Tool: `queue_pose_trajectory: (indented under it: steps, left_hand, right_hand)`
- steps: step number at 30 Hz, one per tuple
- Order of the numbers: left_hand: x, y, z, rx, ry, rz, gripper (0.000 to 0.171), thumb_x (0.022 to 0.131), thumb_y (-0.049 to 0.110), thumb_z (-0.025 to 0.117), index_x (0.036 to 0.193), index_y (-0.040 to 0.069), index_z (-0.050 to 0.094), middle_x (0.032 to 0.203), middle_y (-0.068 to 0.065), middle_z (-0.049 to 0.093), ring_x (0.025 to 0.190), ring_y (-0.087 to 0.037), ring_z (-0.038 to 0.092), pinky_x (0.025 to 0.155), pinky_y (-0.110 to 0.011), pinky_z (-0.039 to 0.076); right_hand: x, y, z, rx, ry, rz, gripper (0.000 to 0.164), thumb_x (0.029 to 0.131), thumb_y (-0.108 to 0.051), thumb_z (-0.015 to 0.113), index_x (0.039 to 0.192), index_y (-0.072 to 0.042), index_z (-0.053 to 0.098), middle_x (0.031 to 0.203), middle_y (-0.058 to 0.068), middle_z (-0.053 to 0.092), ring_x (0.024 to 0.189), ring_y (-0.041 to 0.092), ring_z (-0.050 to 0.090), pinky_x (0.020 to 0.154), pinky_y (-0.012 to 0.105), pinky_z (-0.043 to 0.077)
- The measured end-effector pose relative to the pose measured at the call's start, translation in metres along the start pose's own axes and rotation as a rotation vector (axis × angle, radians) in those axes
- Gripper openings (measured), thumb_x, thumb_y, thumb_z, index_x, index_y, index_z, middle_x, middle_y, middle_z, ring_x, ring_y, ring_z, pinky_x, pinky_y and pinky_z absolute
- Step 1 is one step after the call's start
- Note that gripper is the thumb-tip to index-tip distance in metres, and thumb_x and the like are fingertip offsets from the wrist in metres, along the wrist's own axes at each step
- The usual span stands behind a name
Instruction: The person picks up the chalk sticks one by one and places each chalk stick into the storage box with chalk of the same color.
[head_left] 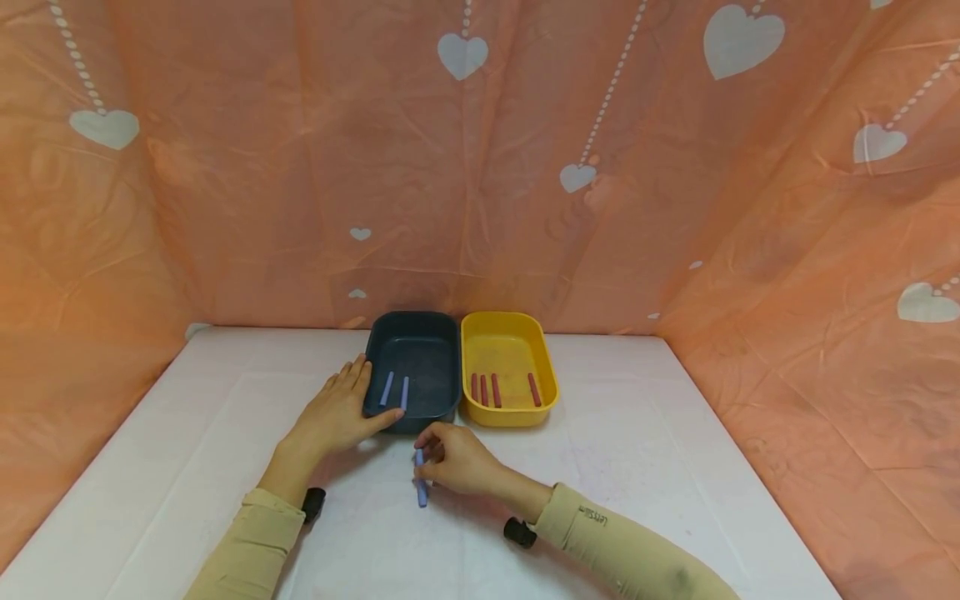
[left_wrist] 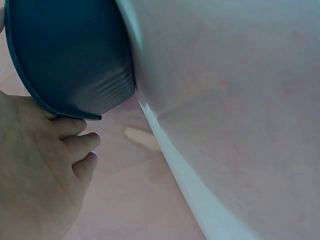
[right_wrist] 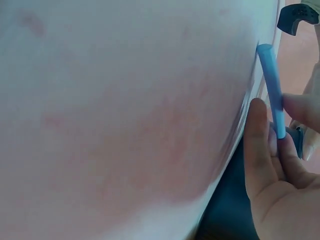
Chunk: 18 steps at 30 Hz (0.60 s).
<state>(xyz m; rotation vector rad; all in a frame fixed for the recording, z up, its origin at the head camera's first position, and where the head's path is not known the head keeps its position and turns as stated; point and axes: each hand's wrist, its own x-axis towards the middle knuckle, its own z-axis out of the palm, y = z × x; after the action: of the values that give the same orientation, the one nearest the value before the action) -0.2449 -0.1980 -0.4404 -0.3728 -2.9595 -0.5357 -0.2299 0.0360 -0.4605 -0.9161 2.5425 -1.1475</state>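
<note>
My right hand (head_left: 461, 461) pinches a blue-purple stick of chalk (head_left: 422, 493) between thumb and fingers, in front of the dark blue tray (head_left: 423, 422). In the right wrist view the chalk (right_wrist: 272, 82) shows its tapered length, one end free above the fingers. At that tray's front left corner rests my left hand (head_left: 335, 414), fingers along the outer side and thumb at the front rim. Two blue-purple chalks (head_left: 405, 393) lie inside the dark blue tray. Right beside it stands a yellow tray (head_left: 510, 418) with several red chalks (head_left: 534, 389).
A white cloth (head_left: 615, 450) covers the table, with faint pink smudges visible in the right wrist view. An orange curtain (head_left: 420, 167) with white hearts rises behind the trays and along both sides. Dark wrist bands (head_left: 520, 533) sit at both wrists.
</note>
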Motion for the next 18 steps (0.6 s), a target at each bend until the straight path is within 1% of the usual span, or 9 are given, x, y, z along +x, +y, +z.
queue_pose_trajectory:
  steps: [3, 6, 11, 16, 18]
  left_hand:
    - [0.0005, -0.0003, 0.0, 0.002, -0.004, -0.001, 0.113, 0.079, 0.078, 0.044, 0.146, -0.01, 0.02, 0.154, -0.026, 0.015, 0.141, -0.043, 0.015, 0.113, -0.056, 0.017]
    - [0.0011, -0.0007, 0.0002, 0.004, -0.013, -0.007, 0.115, 0.078, 0.08, 0.043, 0.147, -0.009, 0.019, 0.155, -0.025, 0.014, 0.142, -0.042, 0.014, 0.113, -0.055, 0.016]
    - [0.0021, -0.0012, 0.0011, 0.009, -0.02, -0.01, 0.115, 0.078, 0.081, 0.041, 0.147, -0.009, 0.018, 0.155, -0.025, 0.014, 0.142, -0.042, 0.014, 0.113, -0.055, 0.016]
    - [0.0017, -0.0004, 0.0008, 0.008, -0.014, -0.009, 0.115, 0.079, 0.08, 0.042, 0.147, -0.009, 0.019, 0.155, -0.025, 0.014, 0.142, -0.042, 0.014, 0.113, -0.055, 0.016]
    - [0.0017, -0.0004, 0.0008, 0.007, -0.014, -0.008, 0.115, 0.079, 0.08, 0.043, 0.147, -0.009, 0.019, 0.155, -0.025, 0.014, 0.141, -0.042, 0.015, 0.113, -0.055, 0.016]
  right_hand:
    - [-0.0006, -0.0007, 0.0013, 0.078, 0.008, 0.005, 0.025, 0.079, -0.013, 0.077, 0.1, -0.011, 0.063, 0.086, -0.003, 0.064, 0.063, -0.001, 0.059, 0.054, 0.019, 0.053]
    - [-0.0014, -0.0014, 0.0023, 0.118, 0.017, 0.004, 0.024, 0.079, -0.011, 0.077, 0.099, -0.011, 0.063, 0.086, -0.003, 0.064, 0.062, 0.0, 0.06, 0.054, 0.019, 0.053]
    - [-0.0035, -0.0039, 0.0026, 0.13, 0.027, -0.001, 0.024, 0.078, -0.01, 0.077, 0.098, -0.012, 0.063, 0.086, -0.004, 0.064, 0.063, 0.0, 0.061, 0.059, 0.017, 0.052]
    - [-0.0057, -0.0061, 0.0022, 0.168, 0.027, 0.011, 0.025, 0.078, -0.008, 0.077, 0.098, -0.012, 0.063, 0.085, -0.001, 0.065, 0.062, 0.001, 0.062, 0.057, 0.019, 0.053]
    - [-0.0064, -0.0064, 0.0022, 0.192, 0.027, 0.013, 0.025, 0.078, -0.007, 0.076, 0.099, -0.01, 0.063, 0.085, 0.0, 0.066, 0.062, 0.002, 0.062, 0.056, 0.02, 0.053]
